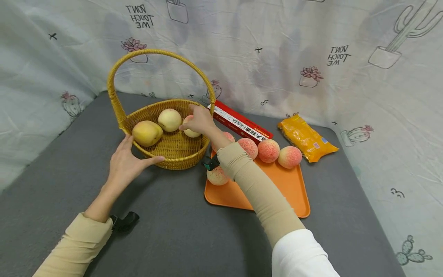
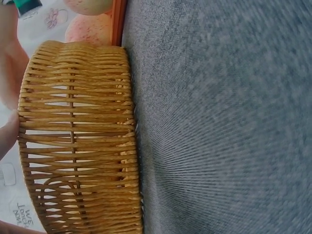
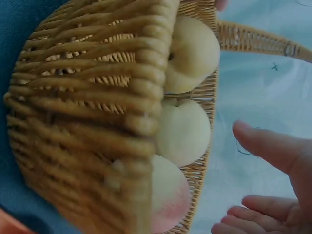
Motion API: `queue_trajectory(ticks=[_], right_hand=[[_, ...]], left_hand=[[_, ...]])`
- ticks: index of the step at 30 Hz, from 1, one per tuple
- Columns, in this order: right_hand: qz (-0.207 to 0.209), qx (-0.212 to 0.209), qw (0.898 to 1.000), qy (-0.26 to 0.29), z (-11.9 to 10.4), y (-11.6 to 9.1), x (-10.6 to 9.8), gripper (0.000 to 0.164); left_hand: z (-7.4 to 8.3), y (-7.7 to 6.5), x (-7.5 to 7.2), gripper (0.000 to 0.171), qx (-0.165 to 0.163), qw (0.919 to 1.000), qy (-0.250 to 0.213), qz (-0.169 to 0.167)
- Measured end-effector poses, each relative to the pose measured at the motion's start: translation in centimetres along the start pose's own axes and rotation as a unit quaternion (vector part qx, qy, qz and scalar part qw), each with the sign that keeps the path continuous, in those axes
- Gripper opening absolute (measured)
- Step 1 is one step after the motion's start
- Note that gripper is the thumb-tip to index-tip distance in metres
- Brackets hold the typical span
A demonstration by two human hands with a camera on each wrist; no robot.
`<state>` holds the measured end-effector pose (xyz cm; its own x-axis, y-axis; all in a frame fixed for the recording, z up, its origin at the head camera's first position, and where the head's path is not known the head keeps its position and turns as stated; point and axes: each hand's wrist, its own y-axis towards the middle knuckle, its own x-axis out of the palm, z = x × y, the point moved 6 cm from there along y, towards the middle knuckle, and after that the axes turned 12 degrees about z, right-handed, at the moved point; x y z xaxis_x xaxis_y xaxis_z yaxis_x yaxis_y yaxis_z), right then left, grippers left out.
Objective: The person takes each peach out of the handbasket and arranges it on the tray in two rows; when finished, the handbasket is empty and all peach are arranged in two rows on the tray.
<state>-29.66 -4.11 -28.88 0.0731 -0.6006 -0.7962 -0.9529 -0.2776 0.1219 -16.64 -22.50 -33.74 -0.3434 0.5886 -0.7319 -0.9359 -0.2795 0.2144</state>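
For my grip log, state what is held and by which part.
Nothing appears held: the left hand only touches the basket rim, and the right hand is empty.

Yellow wicker basket (image 1: 183, 164) upright — three fruits (image 1: 169, 120) inside.

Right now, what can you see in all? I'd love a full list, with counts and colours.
Basket: one, golden yellow, left of the tray
Fruits in the basket: three, one yellow, two pale, inside it
Tray: one, orange, on the table
Peaches: five visible, pink and pale, at the tray
Box: one, red and white, behind the peaches
Packet: one, orange-yellow, beyond the tray's right corner
Table: one, grey, underneath
Backdrop: white, plant drawings, behind
Devices: two, black, at the wrists
Sleeves: two, beige, on the forearms
Left grip: one, bare, at the basket's rim
Right grip: one, bare, above the basket's right side
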Motion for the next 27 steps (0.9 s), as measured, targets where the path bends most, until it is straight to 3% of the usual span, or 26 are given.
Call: queue_trajectory(ticks=[5, 15, 22, 27], right_hand=[[-0.011, 0.024, 0.999, -0.039, 0.2, 0.7, 1.1, 0.086], [-0.040, 0.037, 0.997, -0.059, 1.3, 1.6, 3.2, 0.078], [-0.006, -0.003, 1.000, 0.013, 0.9, 1.1, 2.4, 0.071], [0.007, 0.002, 0.999, -0.040, 1.0, 0.9, 2.3, 0.062]], left_hand=[[0.0, 0.0, 0.1, 0.118, -0.002, 1.0000, -0.004, 0.003], [0.1, -0.1, -0.2, 0.117, 0.001, 0.9999, -0.006, 0.013], [0.2, -0.1, -0.3, 0.117, 0.002, 0.9999, -0.004, 0.014], [0.2, -0.2, -0.2, 0.117, 0.003, 0.9999, -0.005, 0.013]])
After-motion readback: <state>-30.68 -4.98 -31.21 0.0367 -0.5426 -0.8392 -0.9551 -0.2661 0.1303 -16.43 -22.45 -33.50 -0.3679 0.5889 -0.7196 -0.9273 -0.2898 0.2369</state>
